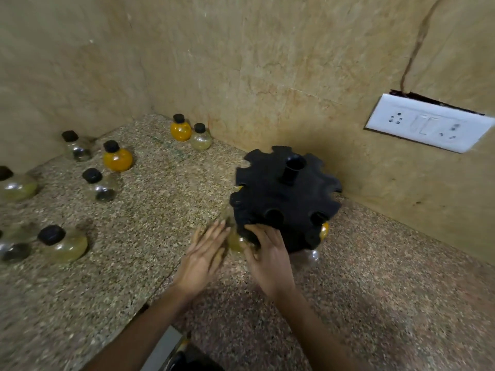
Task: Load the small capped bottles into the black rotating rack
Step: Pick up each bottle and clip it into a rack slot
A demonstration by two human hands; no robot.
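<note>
The black rotating rack (284, 194) stands on the stone counter near the back corner, with notched slots around its rim and a short centre post. A small yellowish bottle (237, 241) hangs at the rack's near-left edge. My right hand (267, 253) is on that bottle and the rack's rim; whether it grips the bottle I cannot tell. My left hand (206, 255) is flat beside the bottle, fingers apart. An orange-filled bottle (324, 229) and a clear one (310, 256) sit in the rack's right side. Several loose capped bottles lie left, such as an orange bottle (117, 158).
More bottles stand by the back wall, an orange one (180, 129) and a pale one (201, 138), and clear ones at the left edge (63, 243). A white switch and socket plate (428, 123) is on the right wall. A grey and dark object (171, 352) lies at the bottom.
</note>
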